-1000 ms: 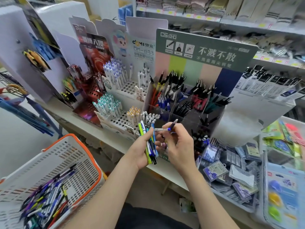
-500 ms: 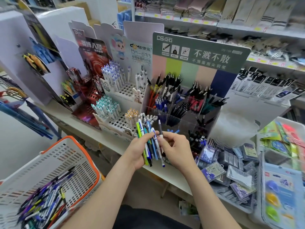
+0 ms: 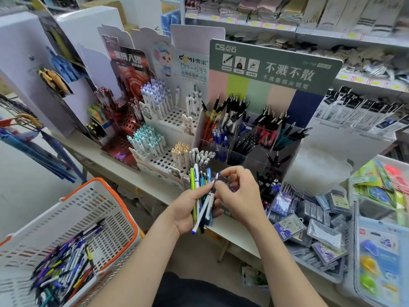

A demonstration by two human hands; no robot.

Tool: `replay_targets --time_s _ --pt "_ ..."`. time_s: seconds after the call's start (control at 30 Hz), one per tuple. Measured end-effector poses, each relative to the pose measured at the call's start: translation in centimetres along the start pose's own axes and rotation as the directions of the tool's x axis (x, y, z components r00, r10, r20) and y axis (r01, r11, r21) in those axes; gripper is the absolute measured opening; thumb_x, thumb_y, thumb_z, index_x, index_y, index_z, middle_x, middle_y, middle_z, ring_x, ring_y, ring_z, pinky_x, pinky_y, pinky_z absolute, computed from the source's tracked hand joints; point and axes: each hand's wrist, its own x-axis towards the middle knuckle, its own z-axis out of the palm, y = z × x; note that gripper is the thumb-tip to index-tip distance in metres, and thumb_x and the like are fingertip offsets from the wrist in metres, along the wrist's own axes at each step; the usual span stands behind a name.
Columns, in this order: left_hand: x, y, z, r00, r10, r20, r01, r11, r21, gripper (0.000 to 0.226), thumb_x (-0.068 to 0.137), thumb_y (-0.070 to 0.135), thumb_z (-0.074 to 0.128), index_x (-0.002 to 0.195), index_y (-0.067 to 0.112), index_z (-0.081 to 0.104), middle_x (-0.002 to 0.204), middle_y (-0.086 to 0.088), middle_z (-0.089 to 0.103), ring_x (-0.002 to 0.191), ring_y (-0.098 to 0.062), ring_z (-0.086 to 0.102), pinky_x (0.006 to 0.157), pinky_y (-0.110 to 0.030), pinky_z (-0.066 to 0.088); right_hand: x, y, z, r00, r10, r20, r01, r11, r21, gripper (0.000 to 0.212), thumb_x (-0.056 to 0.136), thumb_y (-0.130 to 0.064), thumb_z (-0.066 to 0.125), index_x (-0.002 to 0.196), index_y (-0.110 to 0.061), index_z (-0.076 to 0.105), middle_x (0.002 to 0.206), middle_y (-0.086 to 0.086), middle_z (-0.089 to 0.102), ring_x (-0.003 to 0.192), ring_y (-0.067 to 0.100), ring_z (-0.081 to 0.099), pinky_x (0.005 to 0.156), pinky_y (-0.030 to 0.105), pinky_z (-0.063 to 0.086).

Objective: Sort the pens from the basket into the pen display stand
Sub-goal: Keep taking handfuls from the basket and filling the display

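While the left hand point(image 3: 183, 212) grips a bundle of pens point(image 3: 199, 182) in its curled fingers, the pens standing roughly upright and slightly fanned, the right hand point(image 3: 241, 196) is pressed close against it. Its thumb and forefinger pinch the upper part of a white pen point(image 3: 204, 210). That pen lies slanted across the front of the bundle, with its blue end pointing down toward the left wrist. A lime-green pen sits at the bundle's left edge and a blue one at its right. Both hands are just in front of the pen display stand point(image 3: 274, 63), which has a green header card and clear compartments filled with black, red, blue and dark green pens. Beside it on the left is a white perforated stand point(image 3: 174, 117) holding white pens with teal, lilac and yellow caps. At lower left, well apart from the hands, is the white basket point(image 3: 124, 209) with an orange rim. A heap of loose pens point(image 3: 66, 264) lies in its bottom. Clear plastic packets point(image 3: 287, 227) are piled to the right of the display stand.
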Motion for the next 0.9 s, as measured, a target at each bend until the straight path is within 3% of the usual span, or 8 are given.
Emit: replay_targets --time_s 0.1,0.17,0.3,0.47,0.6,0.7,0.77,0.9 --pt "-0.7 -0.2 0.5 0.996 0.003 0.084 -0.008 0.999 0.054 0.023 0.105 0.027 0.063 0.104 0.008 0.077 0.089 -0.006 0.064 0.07 -0.015 0.067 0.065 -0.032 0.058 0.4 -0.8 0.0 0.96 0.216 0.176 -0.256 0.932 0.255 0.028 0.102 -0.027 0.067 0.13 -0.027 0.061 0.111 0.005 0.063 0.061 0.002 0.064 0.064 0.022 0.054" --pt "-0.9 -0.3 0.8 0.995 0.009 0.096 -0.016 0.997 0.079 0.022 0.104 0.026 0.064 0.105 0.007 0.075 0.09 -0.008 0.065 0.069 -0.015 0.066 0.06 -0.03 0.057 0.6 -0.7 0.0 0.921 0.253 0.295 -0.332 0.908 0.256 0.036 0.104 -0.037 0.067 0.138 -0.026 0.059 0.105 0.006 0.07 0.058 0.008 0.062 0.061 0.022 0.053" --pt "-1.3 -0.5 0.7 0.991 0.028 0.128 -0.045 0.989 0.138 0.02 0.103 0.024 0.067 0.11 0.005 0.071 0.095 -0.009 0.066 0.076 -0.015 0.065 0.061 -0.029 0.055 0.7 -0.2 0.2 0.929 0.174 0.325 -0.256 0.94 0.226 0.022 0.107 -0.033 0.063 0.128 -0.025 0.067 0.077 0.005 0.07 0.062 0.019 0.059 0.056 0.024 0.051" --pt "-2.1 -0.6 0.4 0.985 -0.006 0.173 -0.025 0.984 0.177 0.017 0.101 0.016 0.069 0.114 0.005 0.071 0.099 -0.009 0.067 0.074 -0.014 0.064 0.062 -0.027 0.056 1.0 -0.1 -0.9 0.883 0.187 0.431 -0.33 0.901 0.284 0.018 0.107 -0.022 0.066 0.122 -0.017 0.074 0.098 0.013 0.08 0.077 0.021 0.068 0.067 0.029 0.057" --pt "-2.3 -0.7 0.6 0.983 -0.056 0.178 0.021 0.981 0.192 0.025 0.1 0.016 0.069 0.123 0.006 0.065 0.101 -0.01 0.067 0.074 -0.016 0.063 0.062 -0.029 0.057 1.5 -0.2 -2.1 0.862 0.198 0.466 -0.346 0.902 0.257 0.016 0.104 -0.014 0.068 0.108 -0.002 0.077 0.087 0.014 0.077 0.071 0.017 0.07 0.061 0.025 0.055" --pt "-2.4 -0.7 0.6 0.978 -0.076 0.194 0.036 0.979 0.198 0.016 0.101 0.017 0.069 0.114 0.011 0.075 0.1 -0.009 0.067 0.074 -0.015 0.063 0.06 -0.027 0.057 2.0 -0.3 -2.7 0.87 0.14 0.472 -0.234 0.961 0.146 0.014 0.099 -0.03 0.076 0.101 -0.017 0.083 0.097 0.014 0.079 0.08 0.018 0.07 0.071 0.032 0.057" --pt "-2.4 -0.6 0.5 0.978 -0.075 0.193 0.037 0.98 0.193 0.015 0.101 0.016 0.068 0.113 0.012 0.077 0.1 -0.009 0.067 0.073 -0.015 0.063 0.059 -0.025 0.055 2.2 -0.4 -2.9 0.859 0.101 0.503 -0.19 0.973 0.129 0.01 0.096 -0.029 0.08 0.102 -0.02 0.084 0.096 0.015 0.079 0.077 0.018 0.07 0.068 0.029 0.056" --pt "-2.5 -0.4 0.4 0.982 -0.077 0.171 0.036 0.973 0.228 0.025 0.1 0.014 0.071 0.124 0.007 0.068 0.105 -0.011 0.069 0.074 -0.014 0.063 0.057 -0.024 0.054 2.5 -0.4 -2.1 0.933 0.104 0.343 -0.159 0.978 0.134 0.011 0.101 -0.023 0.075 0.096 -0.018 0.083 0.089 0.001 0.08 0.078 0.008 0.071 0.069 0.026 0.055"
